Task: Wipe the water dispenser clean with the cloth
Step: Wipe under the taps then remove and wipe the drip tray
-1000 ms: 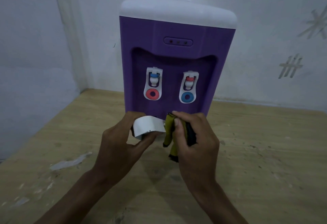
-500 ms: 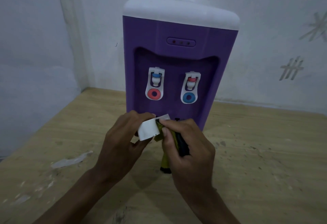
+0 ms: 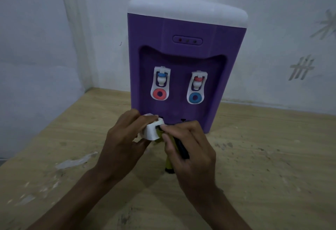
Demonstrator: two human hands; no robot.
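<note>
- Two hands at work near the desk's middle, just in front of the water dispenser (image 3: 183, 62); dispenser stands upright toward the far edge, close to the wall.
- Left hand (image 3: 123, 144): fingers curled round a small white plastic piece (image 3: 151, 131), thumb underneath, firm hold. Prob. a removable part of the dispenser; can't confirm which.
- Right hand (image 3: 189, 149): fingers curled, pinching the cloth (image 3: 170, 157) w/ fingertip pressed at the white piece's face. Cloth is yellow-green w/ dark edging, bunched; loose end hangs down below the hand, near or on the desk top, can't tell which.
- Handling, cloth: soft, limp, light. Judged best held bunched over one or two fingertips so it gets into small corners; a trailing end may drag over the gritty desk.
- Handling, white piece: looks rigid, light, smooth plastic; likely slippery if wet. Grip by its side walls, as now, leaving the face free.
- Handling, dispenser body: stiff shell, purple front, white top; prob. light if empty, so may slide or tip when pushed. Brace top or side w/ free hand while wiping.
- Two taps (image 3: 161, 79) stick out in the recess; look the most fragile bits, so wipe round them gently.
- Desk (image 3: 272, 157): wood, scuffed, pale flecks near left edge.
</note>
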